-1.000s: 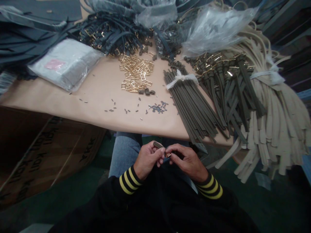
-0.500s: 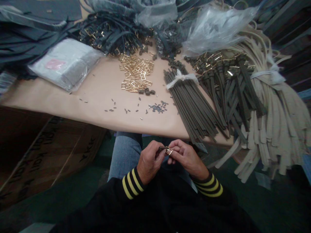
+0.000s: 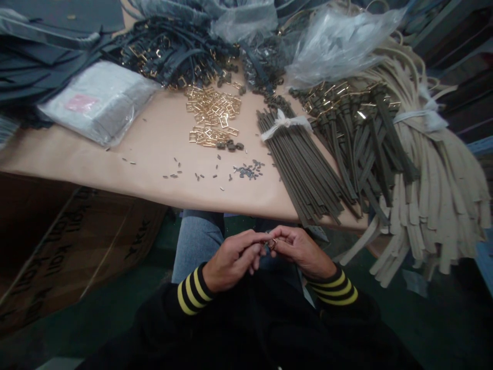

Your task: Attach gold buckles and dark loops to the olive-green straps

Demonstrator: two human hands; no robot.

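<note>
My left hand (image 3: 233, 258) and my right hand (image 3: 298, 250) meet over my lap, just below the table's front edge. Between their pinched fingertips sits a small gold buckle (image 3: 271, 243); both hands grip it, and a dark strap end is barely visible there. On the table (image 3: 154, 154) lie a pile of gold buckles (image 3: 213, 115), scattered small dark pins (image 3: 246, 171) and a tied bundle of olive straps (image 3: 308, 169).
Olive straps with buckles fitted (image 3: 362, 128) and cream straps (image 3: 442, 190) hang over the right edge. Black buckled straps (image 3: 173, 51), plastic bags (image 3: 339, 43) and a wrapped grey packet (image 3: 96, 103) lie at the back. A cardboard box (image 3: 69, 246) stands under the table, left.
The olive strap end seen in my left fingers a second ago is now hidden. My hands have shifted slightly and turned the buckle between the fingertips.
</note>
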